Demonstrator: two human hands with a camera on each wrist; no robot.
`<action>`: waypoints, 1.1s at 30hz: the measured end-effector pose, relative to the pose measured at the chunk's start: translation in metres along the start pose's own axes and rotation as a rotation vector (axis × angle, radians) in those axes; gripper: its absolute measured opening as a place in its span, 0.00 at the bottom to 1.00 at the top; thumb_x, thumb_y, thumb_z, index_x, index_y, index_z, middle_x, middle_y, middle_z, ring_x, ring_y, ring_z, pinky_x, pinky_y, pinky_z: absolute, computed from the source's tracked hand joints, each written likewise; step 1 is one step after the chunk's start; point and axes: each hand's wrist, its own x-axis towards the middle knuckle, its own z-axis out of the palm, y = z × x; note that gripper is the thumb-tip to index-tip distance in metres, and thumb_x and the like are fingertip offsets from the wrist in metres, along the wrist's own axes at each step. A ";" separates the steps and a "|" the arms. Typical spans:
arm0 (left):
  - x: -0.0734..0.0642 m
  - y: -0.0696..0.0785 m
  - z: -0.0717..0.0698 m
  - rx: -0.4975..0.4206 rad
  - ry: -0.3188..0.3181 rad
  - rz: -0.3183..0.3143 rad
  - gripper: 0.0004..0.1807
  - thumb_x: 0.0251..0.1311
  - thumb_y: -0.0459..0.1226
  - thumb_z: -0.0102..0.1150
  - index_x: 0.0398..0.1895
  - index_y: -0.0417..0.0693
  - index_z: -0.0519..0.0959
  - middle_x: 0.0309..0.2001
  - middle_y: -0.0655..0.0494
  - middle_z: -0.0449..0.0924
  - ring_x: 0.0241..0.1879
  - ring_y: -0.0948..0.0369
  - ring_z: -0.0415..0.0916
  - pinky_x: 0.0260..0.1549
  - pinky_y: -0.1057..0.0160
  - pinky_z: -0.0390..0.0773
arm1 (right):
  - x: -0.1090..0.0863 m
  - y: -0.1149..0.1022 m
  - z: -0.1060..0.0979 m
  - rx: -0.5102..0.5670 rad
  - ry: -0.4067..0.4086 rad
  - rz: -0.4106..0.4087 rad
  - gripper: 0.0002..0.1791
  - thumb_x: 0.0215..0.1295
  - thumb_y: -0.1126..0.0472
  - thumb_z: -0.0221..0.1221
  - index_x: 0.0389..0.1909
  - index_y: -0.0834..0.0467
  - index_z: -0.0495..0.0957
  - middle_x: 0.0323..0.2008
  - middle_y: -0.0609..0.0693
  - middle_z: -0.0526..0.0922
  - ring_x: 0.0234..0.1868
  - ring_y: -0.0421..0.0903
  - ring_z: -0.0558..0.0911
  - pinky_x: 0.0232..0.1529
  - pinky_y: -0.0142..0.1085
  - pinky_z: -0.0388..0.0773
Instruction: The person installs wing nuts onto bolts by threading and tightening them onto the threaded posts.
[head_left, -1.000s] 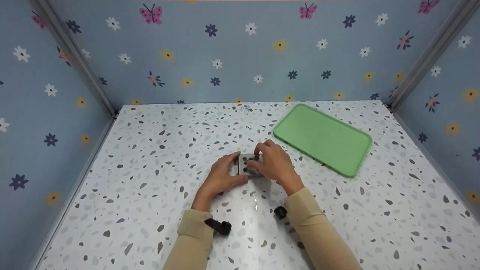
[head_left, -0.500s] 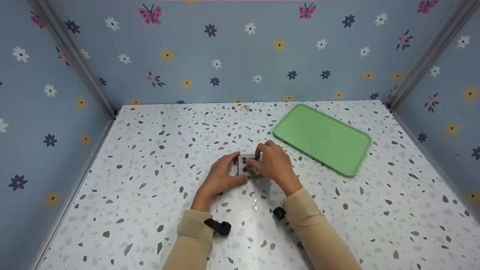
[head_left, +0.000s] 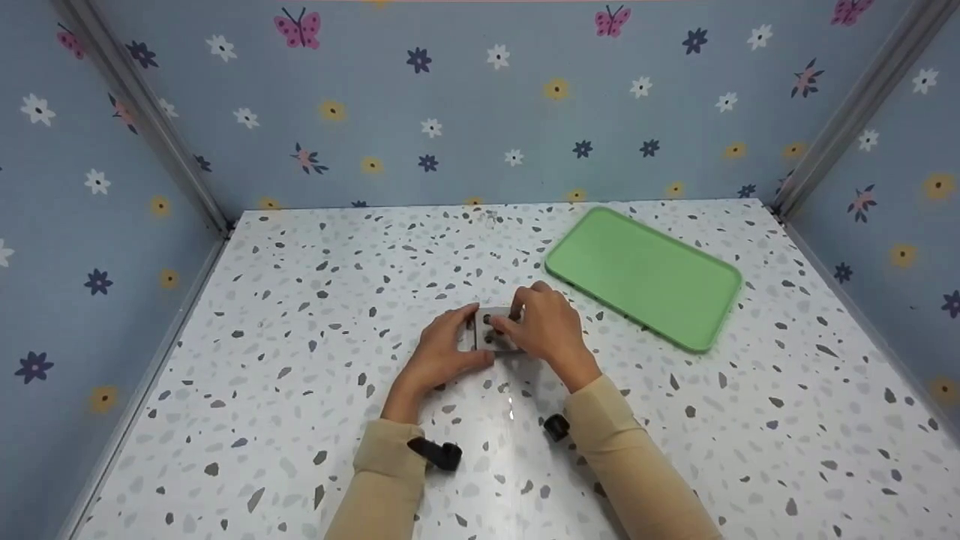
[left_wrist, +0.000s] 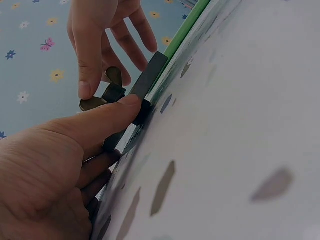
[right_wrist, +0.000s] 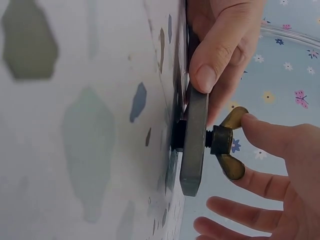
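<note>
Grey plate — lying level, just above the worktop, dark bolt head beneath; brass-coloured wing nut on exposed thread — not touching plate.

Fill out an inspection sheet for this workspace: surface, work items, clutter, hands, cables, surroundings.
Surface: white speckled table, with a streak of glare.
Work items: gray plate; brass-coloured wing nut on a threaded bolt, some thread showing between nut and plate.
Clutter: green tray, lying at an angle, apart from the plate.
Left hand: holds the plate by its edges.
Right hand: thumb and finger on the wing nut.
Cables: nothing seen.
Surroundings: blue walls printed with flowers and butterflies; gray corner posts; black wrist devices on both arms.
</note>
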 end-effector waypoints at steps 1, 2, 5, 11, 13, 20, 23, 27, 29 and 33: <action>0.000 0.000 0.000 0.002 -0.001 -0.005 0.50 0.55 0.46 0.78 0.81 0.48 0.66 0.76 0.46 0.69 0.77 0.45 0.63 0.78 0.43 0.60 | 0.000 0.000 0.000 -0.001 0.003 0.002 0.23 0.65 0.40 0.72 0.34 0.57 0.86 0.40 0.55 0.83 0.37 0.54 0.83 0.38 0.50 0.85; 0.000 0.001 0.000 0.003 -0.002 -0.008 0.50 0.55 0.46 0.78 0.81 0.49 0.66 0.77 0.46 0.69 0.77 0.45 0.63 0.78 0.43 0.60 | 0.000 -0.001 0.000 -0.003 0.006 0.005 0.23 0.64 0.39 0.72 0.35 0.57 0.86 0.40 0.55 0.83 0.37 0.54 0.83 0.38 0.50 0.85; 0.000 0.001 0.000 0.004 -0.007 -0.020 0.51 0.55 0.45 0.78 0.82 0.49 0.65 0.77 0.46 0.68 0.77 0.45 0.62 0.78 0.44 0.59 | 0.001 -0.001 0.000 -0.010 0.001 0.018 0.23 0.65 0.39 0.72 0.36 0.58 0.86 0.41 0.55 0.83 0.38 0.54 0.84 0.39 0.49 0.85; 0.001 0.001 0.001 0.003 -0.013 -0.039 0.52 0.55 0.45 0.79 0.82 0.51 0.64 0.79 0.47 0.66 0.78 0.45 0.61 0.79 0.44 0.57 | 0.001 -0.001 0.002 -0.009 0.005 0.038 0.23 0.65 0.39 0.72 0.35 0.58 0.87 0.40 0.54 0.83 0.38 0.53 0.83 0.39 0.48 0.85; 0.001 0.001 0.001 0.001 -0.012 -0.041 0.52 0.55 0.45 0.79 0.82 0.51 0.64 0.79 0.47 0.66 0.78 0.45 0.60 0.79 0.44 0.57 | 0.001 -0.001 0.003 -0.007 0.015 0.036 0.23 0.65 0.40 0.72 0.34 0.58 0.87 0.39 0.54 0.83 0.37 0.52 0.83 0.38 0.48 0.85; 0.000 0.001 0.000 0.001 -0.017 -0.047 0.52 0.55 0.45 0.79 0.83 0.52 0.64 0.80 0.47 0.65 0.79 0.45 0.59 0.80 0.43 0.56 | 0.001 0.000 0.004 -0.003 0.021 0.025 0.22 0.67 0.40 0.71 0.33 0.58 0.87 0.37 0.54 0.83 0.35 0.51 0.82 0.36 0.47 0.84; 0.000 0.001 0.000 -0.008 -0.011 -0.032 0.51 0.54 0.45 0.79 0.82 0.50 0.65 0.79 0.45 0.66 0.78 0.44 0.60 0.79 0.44 0.57 | 0.002 0.002 0.001 0.012 0.001 0.009 0.21 0.68 0.41 0.70 0.35 0.57 0.87 0.39 0.54 0.83 0.36 0.52 0.82 0.37 0.48 0.84; -0.001 0.002 0.000 -0.014 -0.007 -0.028 0.51 0.53 0.44 0.79 0.82 0.50 0.65 0.78 0.46 0.67 0.78 0.45 0.61 0.79 0.45 0.58 | 0.003 0.007 -0.005 0.036 -0.058 -0.046 0.18 0.71 0.43 0.68 0.41 0.56 0.87 0.46 0.56 0.84 0.43 0.55 0.84 0.45 0.51 0.85; -0.001 0.002 0.000 -0.015 -0.007 -0.032 0.51 0.54 0.44 0.79 0.82 0.51 0.65 0.78 0.47 0.67 0.77 0.45 0.61 0.79 0.45 0.59 | 0.004 0.010 -0.009 0.052 -0.091 -0.091 0.16 0.73 0.46 0.66 0.45 0.56 0.87 0.50 0.57 0.84 0.48 0.56 0.84 0.51 0.52 0.84; -0.001 0.002 0.000 -0.024 -0.005 -0.035 0.51 0.54 0.44 0.79 0.82 0.51 0.65 0.78 0.47 0.67 0.77 0.45 0.61 0.79 0.45 0.59 | 0.005 0.016 -0.015 0.098 -0.159 -0.181 0.14 0.78 0.52 0.62 0.53 0.56 0.85 0.58 0.57 0.82 0.58 0.59 0.82 0.61 0.55 0.80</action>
